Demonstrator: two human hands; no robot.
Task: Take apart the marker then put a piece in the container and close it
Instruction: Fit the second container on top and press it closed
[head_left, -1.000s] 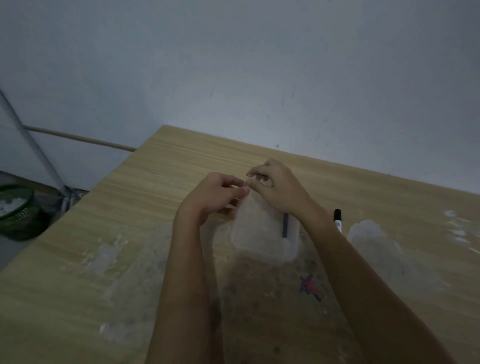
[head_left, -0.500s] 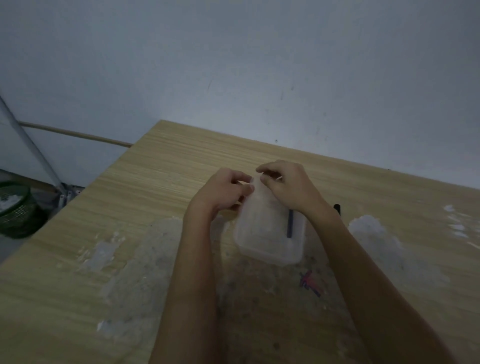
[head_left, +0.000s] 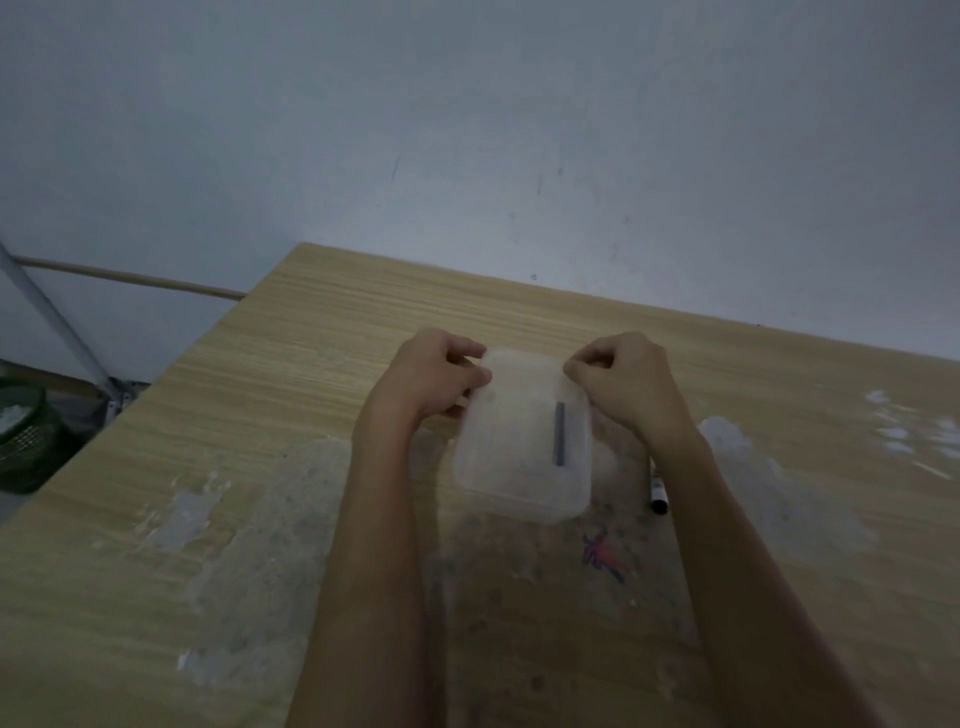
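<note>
Translucent plastic container (head_left: 522, 447), rectangular with rounded corners, lay on the wooden table (head_left: 322, 343) with its lid on, between the person's two hands. Inside it, seen through the cloudy plastic, lay one dark, slim marker piece (head_left: 559, 434), set lengthwise toward the right side.

Left hand (head_left: 434, 376): curled at the container's far left corner, thumb and fingertips pinching the edge of the lid there.

Right hand (head_left: 626, 387): curled at the far right corner, fingers pressed together on the rim in the same manner.

Marker body (head_left: 658, 491), white with a black end, lay on the table just right of the container, partly hidden by the right forearm.

Table surface: pale wood grain, worn, with whitish scuffed patches (head_left: 737, 447) and a small red and blue scribble (head_left: 602, 556) near the container's near edge.

Surroundings: a plain grey wall (head_left: 467, 130) behind the table; a green mesh basket (head_left: 23, 436) on the floor at far left, beside a slanted metal leg (head_left: 57, 322).
</note>
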